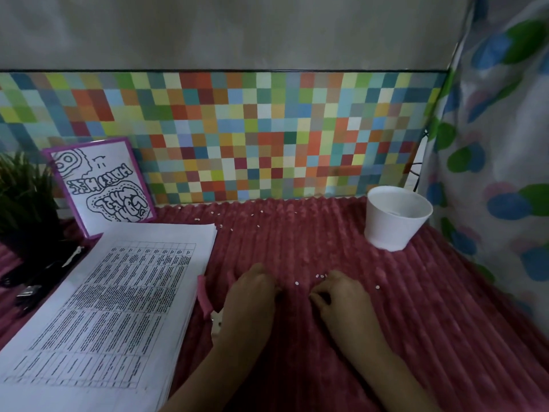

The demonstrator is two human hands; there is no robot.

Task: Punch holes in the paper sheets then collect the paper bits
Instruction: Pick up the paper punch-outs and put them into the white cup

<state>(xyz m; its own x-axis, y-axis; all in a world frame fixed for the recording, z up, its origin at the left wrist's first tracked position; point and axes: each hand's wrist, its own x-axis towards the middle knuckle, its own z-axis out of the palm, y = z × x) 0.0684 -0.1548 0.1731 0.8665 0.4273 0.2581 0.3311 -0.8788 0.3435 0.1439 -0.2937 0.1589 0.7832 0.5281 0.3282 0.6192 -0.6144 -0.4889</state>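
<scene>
Both my hands lie knuckles-up on the red ribbed cloth (326, 239), fingers curled down onto it. My left hand (252, 295) is beside a pink hole punch (204, 297), which is partly tucked under the stack of printed paper sheets (118, 292). On my right hand (338, 298), thumb and fingertips are bunched together at the cloth. Anything inside either hand is hidden. Tiny white paper bits (321, 275) lie just beyond my fingertips, one lies between the hands, and more paper bits (231, 230) are scattered farther back.
A white cup (396, 218) stands upright at the back right. A framed drawing (101, 185) leans on the checkered wall at the back left, beside a green plant (23, 188). Dark items (35, 281) lie left of the sheets. A patterned curtain (499, 144) hangs at the right.
</scene>
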